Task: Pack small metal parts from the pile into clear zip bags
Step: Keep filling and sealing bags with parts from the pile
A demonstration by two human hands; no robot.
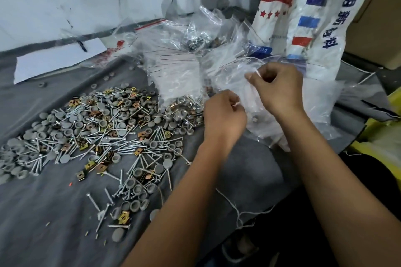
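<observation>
A wide pile of metal parts lies on the grey cloth: silver screws, grey round caps and brass-coloured clips. To its right, both hands work at a clear zip bag. My left hand pinches the bag's lower edge between curled fingers. My right hand, a little higher and further right, pinches the bag's upper edge. What the bag holds is hard to make out through the plastic.
A heap of clear zip bags, some filled with parts, lies behind the pile. A tall white printed sack stands at the back right. White paper lies at the back left. The table edge runs diagonally below my arms, with loose threads.
</observation>
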